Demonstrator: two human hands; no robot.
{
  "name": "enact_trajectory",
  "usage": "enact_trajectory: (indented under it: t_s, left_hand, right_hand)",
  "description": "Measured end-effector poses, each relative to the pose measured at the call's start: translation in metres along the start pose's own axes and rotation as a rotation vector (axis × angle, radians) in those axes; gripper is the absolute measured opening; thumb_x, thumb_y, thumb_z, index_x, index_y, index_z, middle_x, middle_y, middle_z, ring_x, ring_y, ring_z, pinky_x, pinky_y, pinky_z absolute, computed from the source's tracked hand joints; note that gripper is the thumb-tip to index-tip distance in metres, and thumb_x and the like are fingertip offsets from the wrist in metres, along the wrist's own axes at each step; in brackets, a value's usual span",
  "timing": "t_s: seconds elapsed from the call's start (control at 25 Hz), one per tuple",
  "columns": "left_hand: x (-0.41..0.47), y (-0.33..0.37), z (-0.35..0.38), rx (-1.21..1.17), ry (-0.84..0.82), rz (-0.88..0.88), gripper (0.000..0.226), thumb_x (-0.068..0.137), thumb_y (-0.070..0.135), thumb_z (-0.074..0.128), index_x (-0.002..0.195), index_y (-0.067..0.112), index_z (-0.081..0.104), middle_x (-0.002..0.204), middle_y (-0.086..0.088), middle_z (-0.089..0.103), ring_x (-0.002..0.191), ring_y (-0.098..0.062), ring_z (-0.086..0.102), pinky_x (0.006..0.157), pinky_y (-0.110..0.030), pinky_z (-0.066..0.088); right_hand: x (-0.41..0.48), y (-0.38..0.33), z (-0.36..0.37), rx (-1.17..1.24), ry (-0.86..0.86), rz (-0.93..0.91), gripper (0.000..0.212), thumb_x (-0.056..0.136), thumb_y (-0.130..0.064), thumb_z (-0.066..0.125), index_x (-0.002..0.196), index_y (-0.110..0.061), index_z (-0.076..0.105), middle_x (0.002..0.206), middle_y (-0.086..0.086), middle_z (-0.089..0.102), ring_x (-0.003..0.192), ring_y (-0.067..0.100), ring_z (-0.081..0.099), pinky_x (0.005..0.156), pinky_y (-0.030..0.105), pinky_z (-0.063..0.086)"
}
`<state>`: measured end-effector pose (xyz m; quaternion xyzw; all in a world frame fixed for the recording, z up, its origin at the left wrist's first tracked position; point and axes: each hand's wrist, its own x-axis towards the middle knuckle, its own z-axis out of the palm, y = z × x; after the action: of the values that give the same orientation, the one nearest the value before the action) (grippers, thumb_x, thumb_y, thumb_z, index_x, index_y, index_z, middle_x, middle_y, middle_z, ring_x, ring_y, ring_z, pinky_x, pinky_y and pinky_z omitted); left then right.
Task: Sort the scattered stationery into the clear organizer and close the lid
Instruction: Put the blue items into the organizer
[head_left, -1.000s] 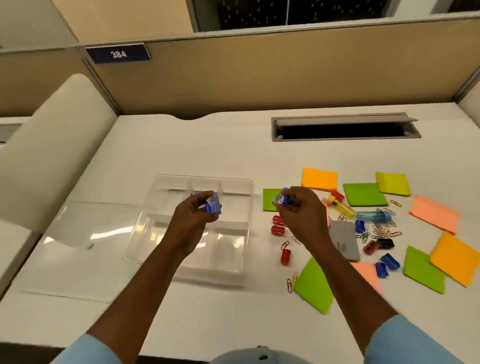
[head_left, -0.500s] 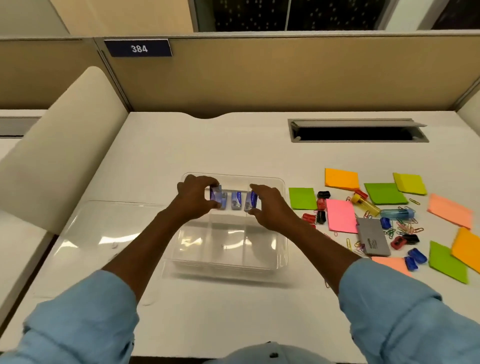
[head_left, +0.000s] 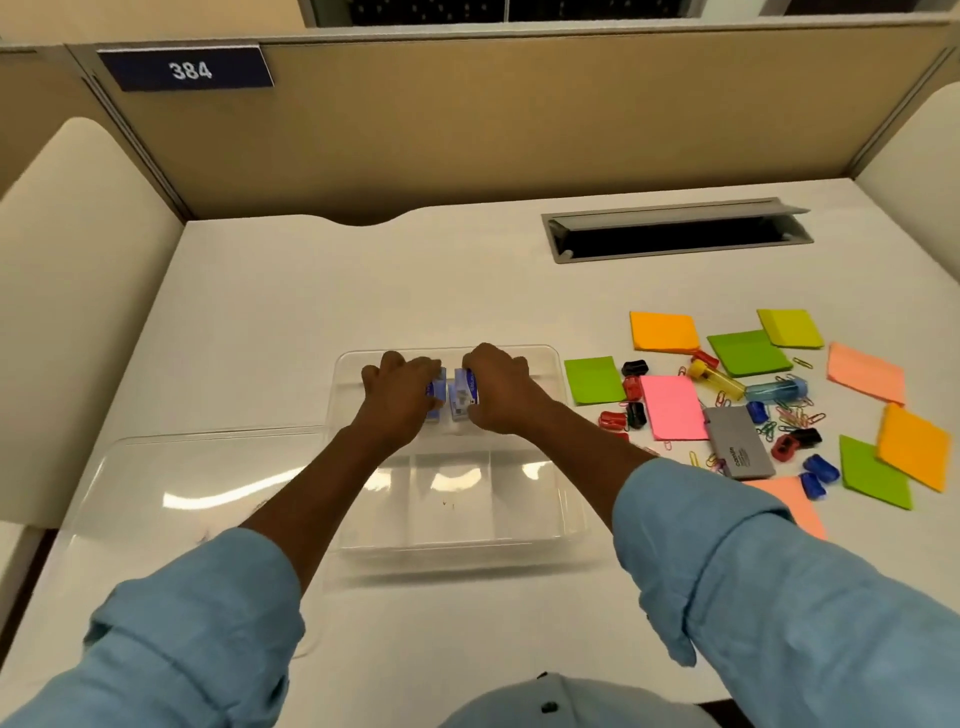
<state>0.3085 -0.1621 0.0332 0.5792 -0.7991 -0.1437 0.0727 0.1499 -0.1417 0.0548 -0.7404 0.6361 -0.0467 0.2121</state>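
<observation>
The clear organizer (head_left: 566, 525) sits mid-desk, its lid (head_left: 171, 499) lying flat to its left. Both hands are inside its far compartments. My left hand (head_left: 400, 389) grips small blue staple boxes (head_left: 436, 397); my right hand (head_left: 498, 387) holds another blue staple box (head_left: 464, 397) beside them. To the right lie scattered sticky note pads: orange (head_left: 664, 332), green (head_left: 595, 380), pink (head_left: 674, 408), yellow-green (head_left: 790, 328). Among them are red and black binder clips (head_left: 618, 415), blue clips (head_left: 818, 470), coloured paper clips (head_left: 795, 418), a grey box (head_left: 740, 449) and a blue tube (head_left: 776, 388).
A grey cable slot (head_left: 675, 234) is recessed at the desk's back right. Tan partition walls (head_left: 519, 119) with a "384" sign (head_left: 189, 70) stand behind. Cream dividers flank both sides. Bare desk surface lies behind the organizer.
My right hand carried a staple box from the pile leftward into the organizer. Both hands came together over the far compartments and pressed the boxes side by side.
</observation>
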Motion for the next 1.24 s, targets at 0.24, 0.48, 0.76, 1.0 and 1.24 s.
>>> enact_trajectory:
  t_s: [0.24, 0.48, 0.76, 1.0, 1.24]
  left_hand:
    - [0.002, -0.007, 0.023, 0.047, -0.042, 0.051, 0.032, 0.085, 0.001, 0.051, 0.11, 0.02, 0.052, 0.124, 0.004, 0.056, 0.145, -0.023, 0.016, 0.109, -0.048, 0.013]
    - [0.006, -0.01, 0.032, 0.069, 0.01, 0.047, 0.031, 0.081, 0.001, 0.058, 0.109, 0.014, 0.06, 0.122, -0.006, 0.062, 0.144, -0.027, 0.019, 0.11, -0.05, 0.013]
    - [0.012, -0.01, 0.03, 0.222, -0.019, 0.05, 0.023, 0.078, 0.009, 0.066, 0.098, 0.02, 0.064, 0.101, -0.002, 0.067, 0.1, -0.028, 0.043, 0.075, -0.035, 0.021]
    - [0.012, -0.013, 0.031, 0.16, 0.064, 0.07, 0.032, 0.07, 0.006, 0.073, 0.099, 0.019, 0.063, 0.097, -0.004, 0.068, 0.093, -0.031, 0.046, 0.073, -0.034, 0.02]
    - [0.019, -0.017, 0.032, 0.207, -0.035, 0.073, 0.044, 0.069, 0.016, 0.076, 0.109, 0.021, 0.06, 0.109, -0.003, 0.065, 0.1, -0.031, 0.047, 0.076, -0.037, 0.025]
  right_hand:
    - [0.01, -0.007, 0.007, -0.244, 0.029, -0.031, 0.035, 0.074, -0.024, 0.068, 0.107, -0.015, 0.058, 0.115, 0.007, 0.047, 0.11, 0.028, 0.041, 0.082, 0.036, 0.03]
    - [0.015, -0.01, 0.017, -0.316, -0.018, -0.012, 0.035, 0.081, -0.026, 0.063, 0.114, -0.017, 0.057, 0.117, 0.005, 0.05, 0.116, 0.028, 0.04, 0.088, 0.037, 0.032]
    - [0.009, -0.009, 0.019, -0.342, 0.028, -0.045, 0.039, 0.08, -0.018, 0.062, 0.119, -0.015, 0.055, 0.119, 0.007, 0.05, 0.116, 0.028, 0.041, 0.094, 0.039, 0.033]
    - [-0.001, -0.006, 0.016, -0.197, 0.117, -0.069, 0.045, 0.078, -0.019, 0.066, 0.121, -0.014, 0.052, 0.121, 0.008, 0.05, 0.116, 0.027, 0.041, 0.095, 0.04, 0.032]
    - [-0.018, 0.016, 0.011, -0.131, 0.215, -0.031, 0.035, 0.078, -0.017, 0.065, 0.111, -0.015, 0.054, 0.115, 0.006, 0.051, 0.11, 0.027, 0.045, 0.09, 0.04, 0.034]
